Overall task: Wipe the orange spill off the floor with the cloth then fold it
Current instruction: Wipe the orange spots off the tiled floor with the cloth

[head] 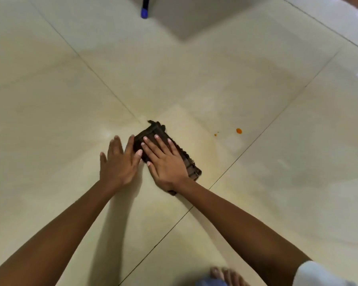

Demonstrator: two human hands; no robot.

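Note:
A dark brown cloth [153, 131], folded into a narrow rectangle, lies on the cream tiled floor near the middle of the view. My right hand [164, 162] lies flat on top of it with straight fingers and presses it down. My left hand [118, 159] is flat on the floor just left of the cloth, fingers spread, fingertips touching the cloth's left edge. A small orange spot [238, 131] and two tiny orange specks [215, 134] sit on the floor to the right of the cloth, apart from it.
A blue-tipped black pole [144, 9] stands at the top centre beside a white wall base [186, 19]. My bare toes [225, 275] show at the bottom edge. Dark grout lines cross the tiles under the cloth.

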